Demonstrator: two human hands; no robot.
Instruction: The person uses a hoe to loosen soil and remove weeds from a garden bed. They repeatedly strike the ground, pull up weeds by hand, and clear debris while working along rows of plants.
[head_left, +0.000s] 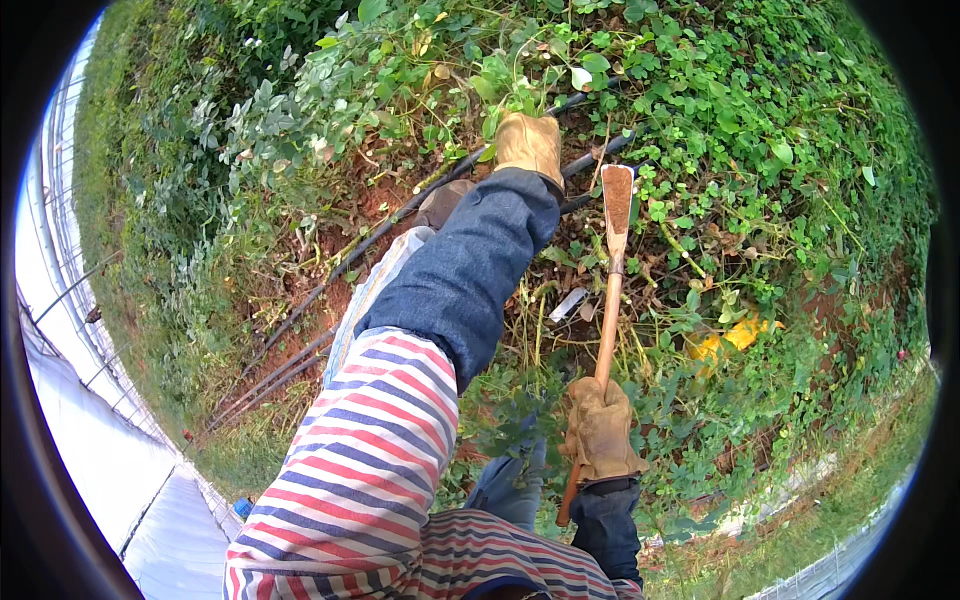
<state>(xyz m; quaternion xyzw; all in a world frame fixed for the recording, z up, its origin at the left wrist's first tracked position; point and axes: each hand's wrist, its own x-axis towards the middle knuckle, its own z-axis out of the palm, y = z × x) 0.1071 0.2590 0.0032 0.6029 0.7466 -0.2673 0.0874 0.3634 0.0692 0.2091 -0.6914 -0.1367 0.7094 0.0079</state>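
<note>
My left hand (529, 144), in a tan work glove, reaches down into leafy weeds (517, 82) beside the black irrigation pipes. Its fingers are hidden, so I cannot tell whether stems are in its grip. Lower right, my right hand (602, 431), in a matching glove, is wrapped around the wooden handle (610, 322) of a hand digging tool. The tool's narrow metal blade (618, 199) flares towards its end and is coated with reddish soil. It points away from me, above the plants and apart from my left hand.
Black pipes (360, 251) run diagonally through the growth. A shoe (444, 204) stands next to them. Cut green stems (681, 249), a small pale tag-like piece (568, 304) and yellow plastic-like material (731, 341) lie among the weeds. White sheeting (97, 435) borders the left.
</note>
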